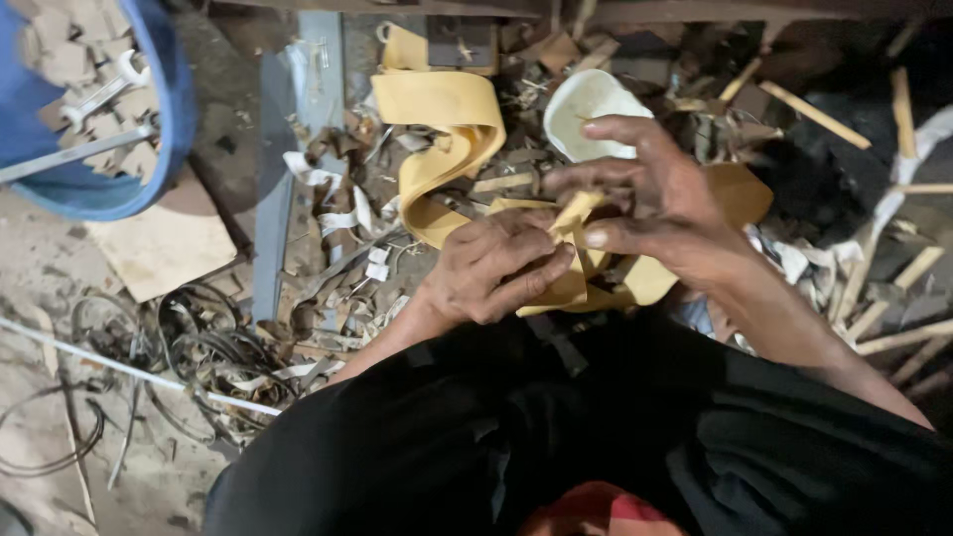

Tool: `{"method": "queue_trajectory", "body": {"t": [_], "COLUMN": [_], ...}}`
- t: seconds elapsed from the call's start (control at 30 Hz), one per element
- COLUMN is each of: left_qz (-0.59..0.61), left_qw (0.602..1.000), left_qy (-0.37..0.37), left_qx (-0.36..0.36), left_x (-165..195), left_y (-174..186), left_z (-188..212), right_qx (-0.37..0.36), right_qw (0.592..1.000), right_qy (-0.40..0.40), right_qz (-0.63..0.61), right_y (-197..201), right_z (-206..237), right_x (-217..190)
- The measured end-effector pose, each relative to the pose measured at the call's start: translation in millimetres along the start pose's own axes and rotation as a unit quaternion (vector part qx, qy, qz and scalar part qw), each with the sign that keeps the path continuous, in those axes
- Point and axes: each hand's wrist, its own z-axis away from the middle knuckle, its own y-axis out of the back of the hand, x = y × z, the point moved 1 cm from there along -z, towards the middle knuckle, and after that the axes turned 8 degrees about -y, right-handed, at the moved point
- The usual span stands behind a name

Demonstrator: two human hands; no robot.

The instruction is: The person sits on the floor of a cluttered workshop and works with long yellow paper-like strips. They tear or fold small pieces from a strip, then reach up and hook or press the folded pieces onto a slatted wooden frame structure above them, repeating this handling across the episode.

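1. The yellow strap (581, 260) is gripped by the left hand (493, 266), curled closed over its folds.
2. The same strap is pinched by the right hand (650, 199), fingers spread.
3. Beyond, the strap is looped over wood scraps (834, 248) beside a white bowl (586, 104).

My hands, the left hand (493, 266) and the right hand (650, 203), are bare, with no gloves, rings or watch. My forearms are uncovered too. I wear a loose black garment (596, 427) with soft folds; below it shows a patch of red and orange cloth (596, 511).
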Motion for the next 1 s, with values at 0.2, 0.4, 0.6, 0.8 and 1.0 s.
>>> {"method": "queue_trajectory", "body": {"t": [0.2, 0.4, 0.6, 0.8, 1.0], "left_qz": [0.366, 0.573, 0.447, 0.305, 0.306], "left_qw": [0.860, 0.677, 0.752, 0.868, 0.868], "left_qy": [0.323, 0.458, 0.481, 0.369, 0.354], "left_qx": [0.150, 0.055, -0.054, -0.133, -0.164], "left_x": [17.0, 8.3, 5.5, 2.5, 3.0], "left_y": [-25.7, -62.7, -82.6, -75.5, -85.2], "left_z": [-30.6, -6.0, 10.6, 0.0, -3.1], "right_qx": [0.174, 0.301, 0.330, 0.207, 0.247], "right_qw": [0.984, 0.925, 0.928, 0.905, 0.942], "right_qy": [0.041, 0.190, 0.150, -0.089, -0.079], "right_qz": [0.009, 0.132, -0.086, -0.360, -0.212], "right_y": [5.1, 28.4, 55.4, 49.9, 62.2], "right_z": [21.5, 47.1, 61.0, 58.3, 56.8], "right_x": [3.1, 8.9, -1.6, 3.4, 39.7]}}
